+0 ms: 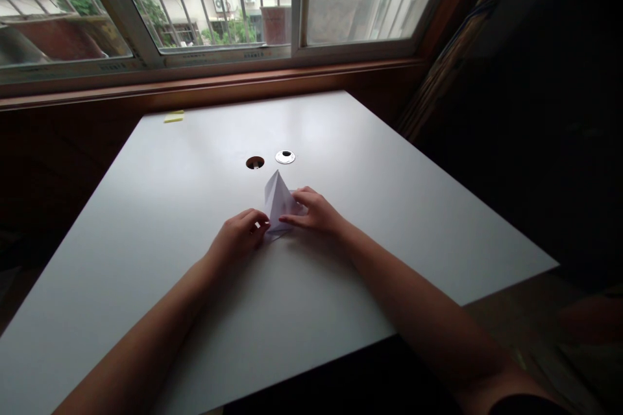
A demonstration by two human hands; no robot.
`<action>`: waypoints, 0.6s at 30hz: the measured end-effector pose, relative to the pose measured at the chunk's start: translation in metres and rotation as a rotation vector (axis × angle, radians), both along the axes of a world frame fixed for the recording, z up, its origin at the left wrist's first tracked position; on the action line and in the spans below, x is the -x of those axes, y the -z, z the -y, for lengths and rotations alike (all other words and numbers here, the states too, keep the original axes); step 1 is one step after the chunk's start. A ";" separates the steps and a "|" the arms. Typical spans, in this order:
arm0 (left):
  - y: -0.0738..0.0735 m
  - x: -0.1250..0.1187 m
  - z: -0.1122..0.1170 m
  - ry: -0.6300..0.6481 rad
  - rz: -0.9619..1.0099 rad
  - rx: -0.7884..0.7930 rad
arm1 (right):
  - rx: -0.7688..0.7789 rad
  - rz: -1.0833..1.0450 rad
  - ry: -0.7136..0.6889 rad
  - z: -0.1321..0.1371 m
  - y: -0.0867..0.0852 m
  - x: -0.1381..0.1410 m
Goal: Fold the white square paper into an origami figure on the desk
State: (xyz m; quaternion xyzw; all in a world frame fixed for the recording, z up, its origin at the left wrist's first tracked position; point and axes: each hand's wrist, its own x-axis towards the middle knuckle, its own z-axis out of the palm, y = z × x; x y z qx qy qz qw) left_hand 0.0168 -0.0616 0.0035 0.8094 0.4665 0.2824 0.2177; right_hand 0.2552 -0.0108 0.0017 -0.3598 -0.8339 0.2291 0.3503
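Note:
A small white folded paper (277,198) lies in the middle of a white table (146,220), its pointed tip raised and aimed toward the window. My left hand (238,237) sits at the paper's near left corner, fingers curled and pinching its edge. My right hand (315,209) rests on the paper's right side, fingers pressed together on a fold. Both forearms reach in from the near edge of the table.
A round cable hole (254,162) and its white cap (285,156) lie just beyond the paper. A yellow sticky note pad (174,117) sits at the far left corner. A barred window (219,0) runs behind the table; a curtain (452,58) hangs at right.

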 end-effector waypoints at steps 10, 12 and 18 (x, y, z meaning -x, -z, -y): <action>-0.009 0.011 -0.004 -0.123 0.282 0.093 | 0.206 -0.124 -0.178 -0.002 0.009 -0.005; -0.013 0.015 -0.006 -0.079 0.260 -0.032 | 0.244 -0.141 -0.250 0.003 0.004 -0.005; -0.007 0.017 -0.004 0.120 0.256 0.114 | 0.371 -0.006 -0.395 0.011 -0.006 -0.004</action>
